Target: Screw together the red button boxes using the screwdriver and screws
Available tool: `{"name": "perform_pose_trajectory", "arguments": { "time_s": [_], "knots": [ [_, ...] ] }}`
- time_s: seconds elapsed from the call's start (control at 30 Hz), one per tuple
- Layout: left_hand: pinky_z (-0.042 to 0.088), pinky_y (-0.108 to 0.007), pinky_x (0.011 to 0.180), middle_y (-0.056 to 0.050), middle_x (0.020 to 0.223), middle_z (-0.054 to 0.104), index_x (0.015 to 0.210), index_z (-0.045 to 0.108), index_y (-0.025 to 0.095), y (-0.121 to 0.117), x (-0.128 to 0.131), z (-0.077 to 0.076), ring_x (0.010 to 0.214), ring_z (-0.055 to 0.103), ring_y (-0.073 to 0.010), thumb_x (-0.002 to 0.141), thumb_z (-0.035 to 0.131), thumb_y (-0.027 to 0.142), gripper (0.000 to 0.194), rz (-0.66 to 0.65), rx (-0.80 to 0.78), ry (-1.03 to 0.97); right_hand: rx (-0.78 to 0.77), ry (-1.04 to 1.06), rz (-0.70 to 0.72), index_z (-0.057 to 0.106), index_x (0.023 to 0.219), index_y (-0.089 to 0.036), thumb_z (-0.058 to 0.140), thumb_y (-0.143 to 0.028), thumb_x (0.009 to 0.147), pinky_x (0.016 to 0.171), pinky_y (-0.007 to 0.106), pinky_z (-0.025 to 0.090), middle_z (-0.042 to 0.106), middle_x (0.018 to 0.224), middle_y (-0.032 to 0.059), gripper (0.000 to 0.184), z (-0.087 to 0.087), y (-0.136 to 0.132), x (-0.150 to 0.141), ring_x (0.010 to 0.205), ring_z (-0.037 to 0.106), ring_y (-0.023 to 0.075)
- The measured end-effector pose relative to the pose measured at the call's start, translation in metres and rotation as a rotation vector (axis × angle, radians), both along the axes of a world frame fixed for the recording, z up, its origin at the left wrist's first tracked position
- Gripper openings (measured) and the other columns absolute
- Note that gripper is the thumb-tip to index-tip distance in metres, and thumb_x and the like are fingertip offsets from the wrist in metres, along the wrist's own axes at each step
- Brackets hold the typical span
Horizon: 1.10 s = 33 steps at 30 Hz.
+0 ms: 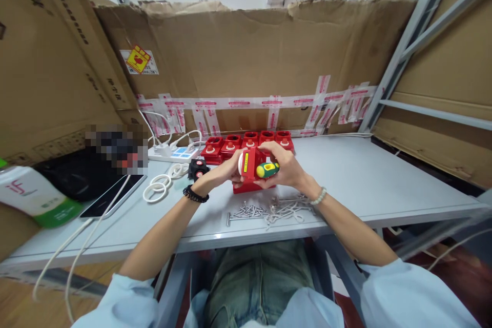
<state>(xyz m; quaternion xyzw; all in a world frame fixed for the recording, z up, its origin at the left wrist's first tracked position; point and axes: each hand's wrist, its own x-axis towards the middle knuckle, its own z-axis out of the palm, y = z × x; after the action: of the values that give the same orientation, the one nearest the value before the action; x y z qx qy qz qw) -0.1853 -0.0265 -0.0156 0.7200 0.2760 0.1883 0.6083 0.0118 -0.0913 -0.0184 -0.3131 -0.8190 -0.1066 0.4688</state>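
Observation:
Both my hands meet over the grey table point(369, 179). My left hand point(226, 170) is closed on a red box-shaped part point(250, 163) with a white round face, held upright. My right hand point(282, 166) grips a small screwdriver point(267, 169) with a green and yellow handle, laid against that red part. Another red piece point(249, 188) lies flat just below my hands. A loose pile of silver screws point(269, 209) lies nearer the table's front edge.
A row of several red parts point(248, 142) stands behind my hands. At left are a white power strip point(172, 152), coiled white cables point(159, 187), a small black and red cube point(197, 168), a tablet point(111, 196) and a white-green pouch point(34, 196). Cardboard walls point(246, 61) enclose the table.

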Motion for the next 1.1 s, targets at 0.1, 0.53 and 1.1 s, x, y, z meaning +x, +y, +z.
{"name": "perform_pose_trajectory", "arguments": {
  "time_s": [0.1, 0.53, 1.1],
  "knots": [
    [0.042, -0.027, 0.046, -0.003, 0.047, 0.054, 0.064, 0.059, 0.018, 0.004, 0.002, -0.002, 0.043, 0.054, -0.0159, 0.083, 0.022, 0.084, 0.078, 0.119, 0.102, -0.013, -0.007, 0.037, -0.056, 0.049, 0.119, -0.022, 0.079, -0.045, 0.059, 0.081, 0.044, 0.059, 0.065, 0.112, 0.0116, 0.071, 0.000, 0.001, 0.002, 0.101, 0.066, 0.0281],
    [0.049, -0.039, 0.099, -0.012, 0.138, 0.055, 0.136, 0.049, 0.024, -0.009, 0.000, 0.016, 0.123, 0.056, -0.0264, 0.082, 0.071, 0.035, 0.059, -0.048, 0.414, -0.475, -0.080, 0.287, -0.141, 0.054, 0.110, -0.021, 0.083, -0.044, 0.054, 0.072, 0.038, 0.056, 0.067, 0.100, 0.0066, 0.067, 0.009, -0.001, 0.007, 0.080, 0.065, 0.0211],
    [0.038, -0.024, 0.050, -0.004, 0.071, 0.060, 0.087, 0.062, 0.015, 0.018, -0.010, 0.016, 0.055, 0.050, -0.0126, 0.086, 0.042, 0.064, 0.053, 0.436, 0.301, -0.372, -0.069, 0.224, -0.116, 0.050, 0.115, -0.023, 0.084, -0.045, 0.053, 0.058, 0.033, 0.051, 0.063, 0.100, 0.0053, 0.074, 0.004, -0.001, 0.011, 0.065, 0.056, 0.0154]
  ]
}}
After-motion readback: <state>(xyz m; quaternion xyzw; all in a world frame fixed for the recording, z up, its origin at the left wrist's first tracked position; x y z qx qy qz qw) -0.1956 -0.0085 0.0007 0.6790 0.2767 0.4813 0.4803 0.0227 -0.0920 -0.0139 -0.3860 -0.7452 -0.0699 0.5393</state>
